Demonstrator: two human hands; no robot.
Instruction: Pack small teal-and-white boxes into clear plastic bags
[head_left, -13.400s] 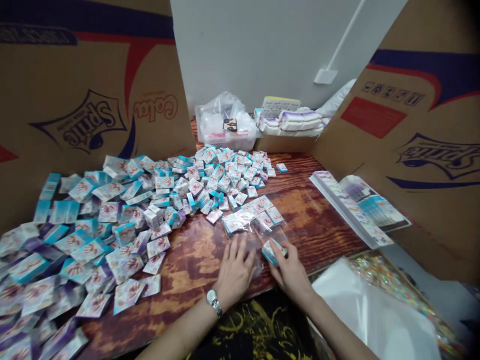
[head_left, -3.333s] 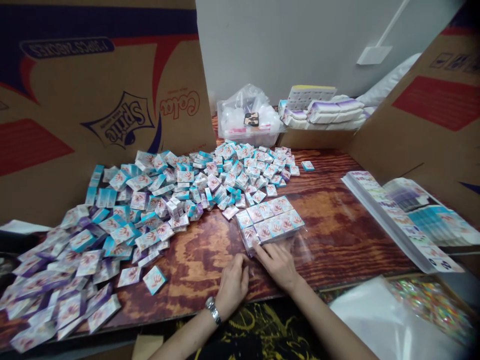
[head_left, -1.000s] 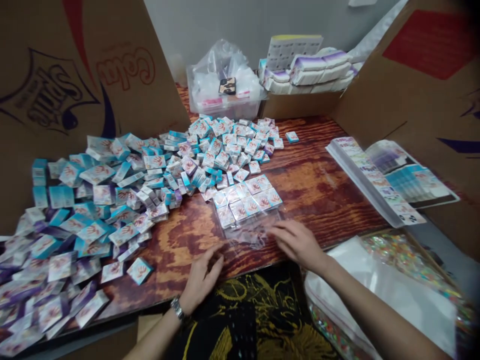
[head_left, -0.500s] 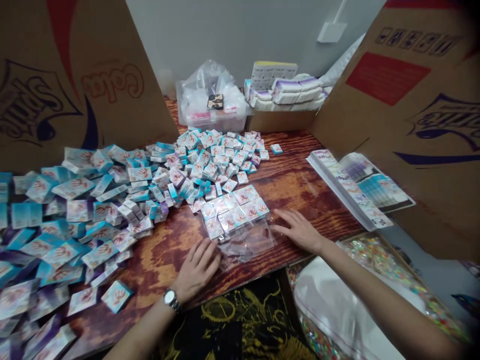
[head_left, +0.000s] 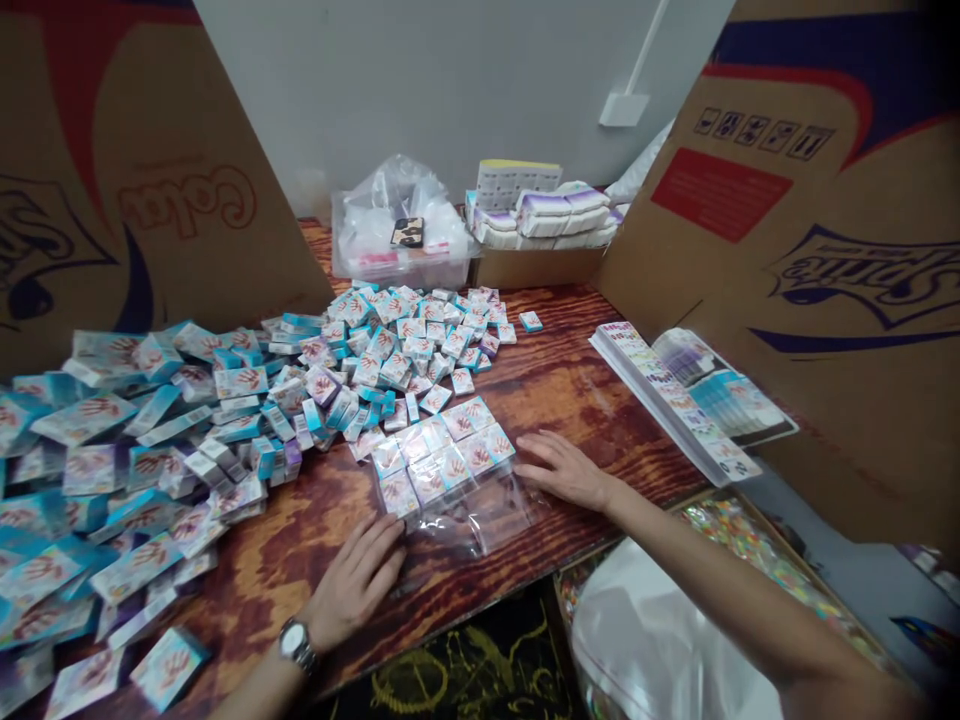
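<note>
A clear plastic bag (head_left: 480,510) lies flat on the table, its loose end toward me. Inside it, several small white-and-blue boxes (head_left: 455,466) printed with a red hand sit in two rows. My left hand (head_left: 358,578), with a watch (head_left: 294,640) on the wrist, rests palm down, fingers stretched out, by the bag's near left corner. At the bag's right edge lies my right hand (head_left: 566,472), fingers extended and slightly spread. Neither hand grasps anything; whether the fingertips touch the bag is hard to tell. A large pile of similar boxes (head_left: 240,382) spreads to the left.
Cardboard boxes stand left (head_left: 187,230) and right (head_left: 750,260). Behind are a plastic-filled tub (head_left: 405,262) and a carton (head_left: 536,268) of packets. Printed sheets (head_left: 660,400) lie right. Below the table edge, a box holds colourful bits (head_left: 731,530) and a white bag (head_left: 637,620).
The camera view has shifted, so the scene sits lower and further left. Both hands keep about the same place beside the plastic bag, and the boxes have not visibly moved.
</note>
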